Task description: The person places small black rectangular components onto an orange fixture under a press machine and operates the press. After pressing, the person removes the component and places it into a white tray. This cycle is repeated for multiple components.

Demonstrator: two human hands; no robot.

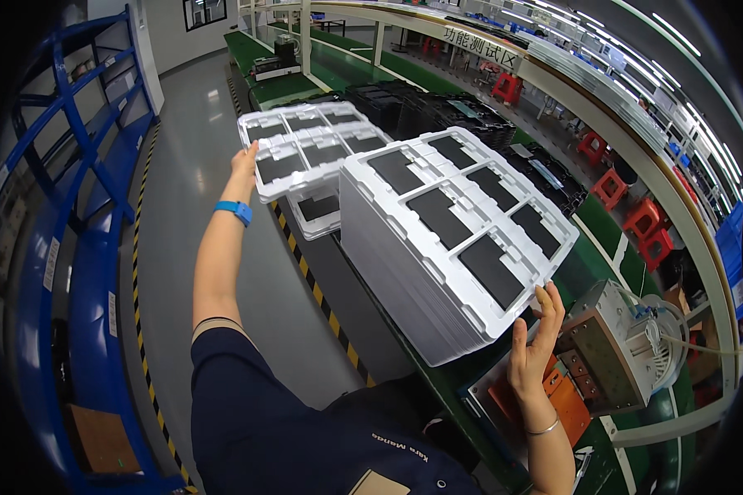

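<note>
My left hand (243, 163), with a blue band on its wrist, grips the near left edge of a white plastic tray (266, 183) that has dark flat rectangular pieces in its compartments. This tray lies askew over another white tray (312, 228), whose corner sticks out below. To the right rises a tall stack of the same trays (413, 309); dark rectangular pieces (437, 216) fill the compartments of its top tray. My right hand (538, 342) is at the near right corner of that stack, fingers apart, the fingertips at or touching the tray rim.
Beside my right hand stands a metal fixture (607, 351) with an orange block (568, 404). Black trays (454, 115) are piled behind the white ones on the green bench (590, 256). Blue shelving (99, 247) lines the left; red stools (609, 188) stand beyond the bench.
</note>
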